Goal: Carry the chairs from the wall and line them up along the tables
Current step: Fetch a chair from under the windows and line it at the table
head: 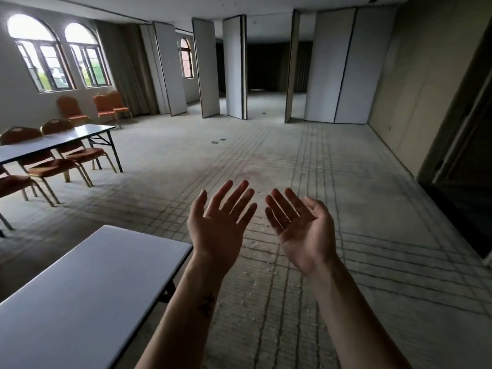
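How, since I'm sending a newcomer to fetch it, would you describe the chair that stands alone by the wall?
Find the two arched windows in the left wall. Under them, beyond the far table, orange seats stand against the wall. Take the lone chair on the left: a gap separates it from the paired chairs, which stand side by side.

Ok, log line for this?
left hand open, empty | right hand open, empty | three orange padded chairs against window wall | white rectangular table lower-left

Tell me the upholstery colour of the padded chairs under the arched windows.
Orange upholstery on the padded chairs, clearest in head view.
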The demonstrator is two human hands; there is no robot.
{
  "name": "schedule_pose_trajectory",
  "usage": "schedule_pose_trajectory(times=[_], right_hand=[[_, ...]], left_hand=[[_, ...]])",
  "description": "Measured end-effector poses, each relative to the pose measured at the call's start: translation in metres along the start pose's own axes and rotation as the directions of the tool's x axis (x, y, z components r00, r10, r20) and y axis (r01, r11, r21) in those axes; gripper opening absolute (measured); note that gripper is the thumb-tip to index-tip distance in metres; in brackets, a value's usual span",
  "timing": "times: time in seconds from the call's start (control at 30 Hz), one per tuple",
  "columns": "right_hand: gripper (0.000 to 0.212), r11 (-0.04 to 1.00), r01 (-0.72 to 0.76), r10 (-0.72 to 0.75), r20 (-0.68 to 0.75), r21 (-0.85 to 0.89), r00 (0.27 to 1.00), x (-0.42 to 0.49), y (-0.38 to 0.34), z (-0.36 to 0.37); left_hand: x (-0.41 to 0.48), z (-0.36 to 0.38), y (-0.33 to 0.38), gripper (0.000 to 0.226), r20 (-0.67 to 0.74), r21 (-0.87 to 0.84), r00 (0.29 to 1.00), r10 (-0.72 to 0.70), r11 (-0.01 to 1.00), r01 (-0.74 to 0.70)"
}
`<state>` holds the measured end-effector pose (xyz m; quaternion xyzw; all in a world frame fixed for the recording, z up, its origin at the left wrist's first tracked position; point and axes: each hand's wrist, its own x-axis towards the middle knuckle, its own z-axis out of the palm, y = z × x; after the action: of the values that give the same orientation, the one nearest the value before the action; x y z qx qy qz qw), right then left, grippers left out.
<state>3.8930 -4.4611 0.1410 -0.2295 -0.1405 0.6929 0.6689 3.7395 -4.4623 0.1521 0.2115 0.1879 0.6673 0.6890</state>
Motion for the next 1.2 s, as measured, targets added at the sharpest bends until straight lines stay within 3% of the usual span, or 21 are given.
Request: schedule_pose_trajectory(times=[0.27,0.57,0.87,0.97,1.2], right_hand=[[0.046,0.992,0.123,-0.122,-0.021,0.01,0.992,0.16,-0.026,0.043],[0.047,0.989,0.14,-0.138,-0.046,0.04,0.989,0.35,-0.062,0.045],[0.047,0.996,0.062,-0.062,0.015,0.06,0.998,0.6,-0.119,0.039],[0.047,0.995,0.077,-0.08,0.055,0.065,0.995,0.647,-0.134,0.045],[0.048,0.997,-0.074,0.075,0.091,-0.014,0.993,0.842,-0.106,0.086]], left_hand=[[0.186,0.019,0.019,0.058,0.132,0.031,0.99,-0.051,0.998,0.048],[0.384,0.025,-0.011,0.058,0.14,0.053,0.987,-0.079,0.996,0.072],[0.621,0.037,-0.058,0.061,0.105,0.073,0.993,-0.043,0.997,0.036],[0.665,0.042,-0.058,0.062,0.107,0.087,0.994,-0.015,0.996,0.006],[0.838,0.001,-0.031,0.059,-0.014,0.089,0.999,0.052,0.995,-0.05]])
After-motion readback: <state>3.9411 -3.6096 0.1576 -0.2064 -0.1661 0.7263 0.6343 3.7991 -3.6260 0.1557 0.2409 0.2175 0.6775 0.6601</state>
